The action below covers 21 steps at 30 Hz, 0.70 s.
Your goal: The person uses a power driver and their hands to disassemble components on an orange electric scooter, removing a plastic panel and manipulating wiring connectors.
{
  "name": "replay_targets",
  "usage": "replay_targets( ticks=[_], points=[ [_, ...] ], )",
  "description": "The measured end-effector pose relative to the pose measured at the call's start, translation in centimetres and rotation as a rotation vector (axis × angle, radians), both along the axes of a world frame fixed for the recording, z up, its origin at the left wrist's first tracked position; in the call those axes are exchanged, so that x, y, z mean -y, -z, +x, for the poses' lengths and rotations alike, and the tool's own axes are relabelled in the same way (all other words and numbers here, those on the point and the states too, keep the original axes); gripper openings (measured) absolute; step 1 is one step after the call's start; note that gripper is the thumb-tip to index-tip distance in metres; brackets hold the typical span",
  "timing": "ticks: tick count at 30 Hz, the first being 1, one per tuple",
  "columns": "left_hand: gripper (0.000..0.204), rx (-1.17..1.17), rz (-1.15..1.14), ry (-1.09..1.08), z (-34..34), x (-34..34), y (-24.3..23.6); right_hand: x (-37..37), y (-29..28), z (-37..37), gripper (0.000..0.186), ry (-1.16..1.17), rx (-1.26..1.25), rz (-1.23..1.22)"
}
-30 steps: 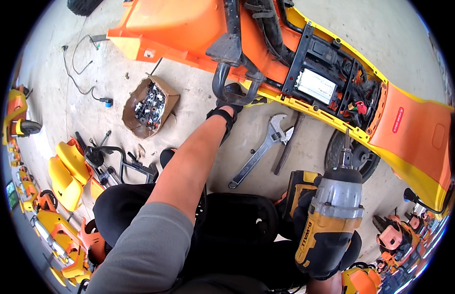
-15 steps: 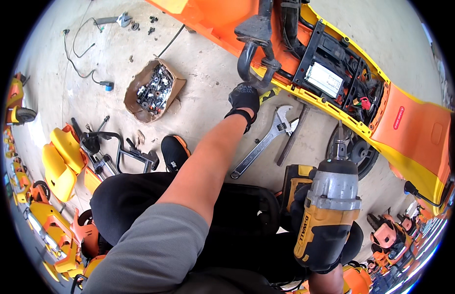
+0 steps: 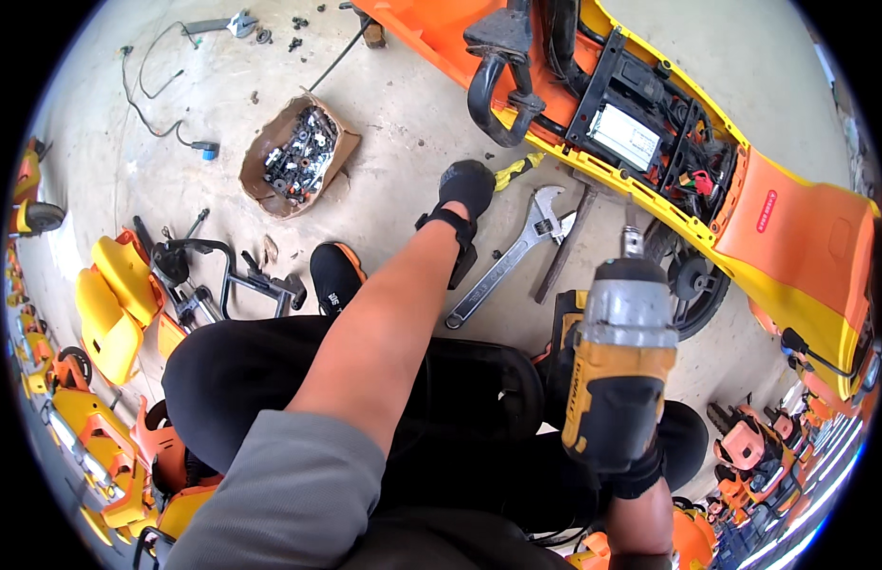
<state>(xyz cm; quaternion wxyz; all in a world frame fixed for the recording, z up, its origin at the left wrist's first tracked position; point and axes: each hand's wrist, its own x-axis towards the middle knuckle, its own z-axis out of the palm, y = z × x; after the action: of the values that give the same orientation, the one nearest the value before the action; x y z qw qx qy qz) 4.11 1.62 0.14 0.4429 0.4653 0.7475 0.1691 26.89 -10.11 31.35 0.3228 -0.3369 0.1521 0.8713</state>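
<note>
My left hand (image 3: 466, 188), in a black glove, is curled over above the floor just left of a crumpled yellow-and-black strip (image 3: 520, 171). Its fingers point down and away, so whatever they hold is hidden; a dark piece hangs below the wrist strap. In my right hand (image 3: 642, 473), also gloved, is a yellow-and-black cordless impact wrench (image 3: 619, 366), its nose pointing toward the vehicle body. A large adjustable wrench (image 3: 505, 261) lies between my hands beside a dark metal bar (image 3: 566, 244). The orange-and-yellow vehicle body (image 3: 688, 214) rests with its battery bay uncovered.
A torn cardboard box (image 3: 338, 157) of nuts and bolts stands at the left. Beyond it lie a cable (image 3: 161, 142) and another wrench (image 3: 234, 26). Yellow panels (image 3: 113, 304) and a black frame (image 3: 227, 275) are by my knee. More orange vehicles (image 3: 745, 451) line the right.
My left hand has drawn back slightly from the black bent tube, down and to the left. The impact wrench in my right hand has shifted up and left in view.
</note>
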Motion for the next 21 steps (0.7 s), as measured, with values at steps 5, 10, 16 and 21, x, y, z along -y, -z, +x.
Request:
replay_targets(
  ticks=[5,10,16,21],
  points=[
    [0.019,0.925,-0.290,-0.273,-0.4,2.8,-8.9,0.6,0.5,0.1,0.064,-0.116,0.015,0.051],
    [0.033,1.542,0.026,-0.201,-1.9,4.5,-18.3,1.5,-1.2,-0.9,0.062,-0.407,0.206,0.469],
    [0.036,1.550,0.166,-0.144,-3.1,7.4,-25.9,3.5,-2.3,-1.0,0.058,-0.615,0.402,0.996],
    [0.033,1.564,0.165,-0.137,-2.7,9.3,-27.4,5.3,-2.3,-1.6,0.034,-0.360,0.185,0.789]
  ],
)
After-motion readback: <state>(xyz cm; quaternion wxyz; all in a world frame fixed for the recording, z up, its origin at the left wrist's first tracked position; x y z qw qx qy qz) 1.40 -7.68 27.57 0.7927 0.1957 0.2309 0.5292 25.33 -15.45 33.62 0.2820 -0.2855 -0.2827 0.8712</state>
